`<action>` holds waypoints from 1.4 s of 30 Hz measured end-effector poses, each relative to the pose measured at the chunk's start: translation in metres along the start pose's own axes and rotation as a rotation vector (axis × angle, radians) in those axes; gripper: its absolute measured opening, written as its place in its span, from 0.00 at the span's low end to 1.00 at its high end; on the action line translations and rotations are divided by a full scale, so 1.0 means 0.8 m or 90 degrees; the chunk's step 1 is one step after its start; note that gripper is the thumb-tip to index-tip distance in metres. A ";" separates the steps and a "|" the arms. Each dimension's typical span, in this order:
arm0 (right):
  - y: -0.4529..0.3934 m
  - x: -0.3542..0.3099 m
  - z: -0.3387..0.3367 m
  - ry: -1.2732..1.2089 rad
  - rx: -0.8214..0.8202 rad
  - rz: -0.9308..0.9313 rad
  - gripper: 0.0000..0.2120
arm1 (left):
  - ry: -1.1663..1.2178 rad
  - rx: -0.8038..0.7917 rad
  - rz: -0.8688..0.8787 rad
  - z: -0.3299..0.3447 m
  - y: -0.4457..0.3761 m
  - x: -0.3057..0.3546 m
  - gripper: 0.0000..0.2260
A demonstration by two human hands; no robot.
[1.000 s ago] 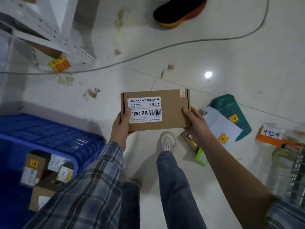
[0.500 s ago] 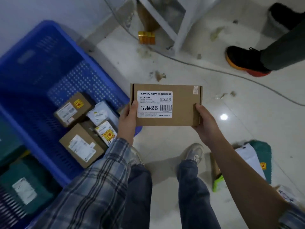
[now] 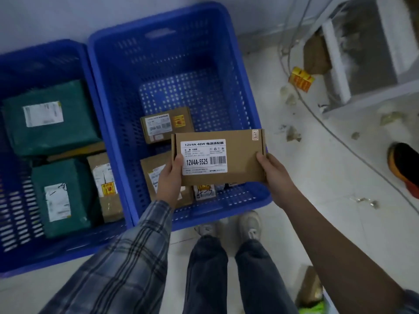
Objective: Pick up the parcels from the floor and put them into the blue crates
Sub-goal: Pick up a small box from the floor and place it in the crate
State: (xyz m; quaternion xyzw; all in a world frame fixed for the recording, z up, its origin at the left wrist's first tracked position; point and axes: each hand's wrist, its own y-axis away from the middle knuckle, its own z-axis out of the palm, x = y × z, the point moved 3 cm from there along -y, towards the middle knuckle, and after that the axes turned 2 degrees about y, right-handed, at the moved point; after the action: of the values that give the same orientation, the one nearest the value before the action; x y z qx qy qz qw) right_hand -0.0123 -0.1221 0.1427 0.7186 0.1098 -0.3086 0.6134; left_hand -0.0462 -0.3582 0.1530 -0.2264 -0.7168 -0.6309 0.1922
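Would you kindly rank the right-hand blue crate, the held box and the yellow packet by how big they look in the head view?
1. Right-hand blue crate, by far the largest.
2. Held box, gripped by the left hand and right hand; being nearer the camera inflates it.
3. Yellow packet, smallest, though farther off.

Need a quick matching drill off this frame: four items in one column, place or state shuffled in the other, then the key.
Items:
1. cardboard box labelled 12V4A-5525
2. green mailer bag
3. yellow packet
4. black and orange shoe

Places:
A. on the floor beside the white shelf frame
B. held in the left hand and right hand
C. at the right edge of the view
D. lying in the left blue crate

Pairs: 1-B, 2-D, 3-A, 4-C
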 end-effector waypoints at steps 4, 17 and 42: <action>-0.030 -0.013 0.043 0.145 -0.013 0.014 0.24 | 0.021 0.046 0.001 -0.023 -0.029 -0.003 0.20; -0.220 -0.029 0.196 0.376 -0.034 -0.117 0.17 | -0.167 0.192 0.052 -0.074 -0.226 0.029 0.23; -0.299 0.036 0.260 0.529 -0.158 -0.167 0.20 | -0.516 0.016 0.069 -0.074 -0.324 -0.030 0.30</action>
State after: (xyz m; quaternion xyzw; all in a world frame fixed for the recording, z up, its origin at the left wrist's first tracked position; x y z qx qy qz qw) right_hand -0.1823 -0.2724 -0.0806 0.6827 0.4730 -0.0541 0.5543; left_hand -0.1737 -0.4454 -0.0649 -0.4916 -0.7294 -0.4705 -0.0702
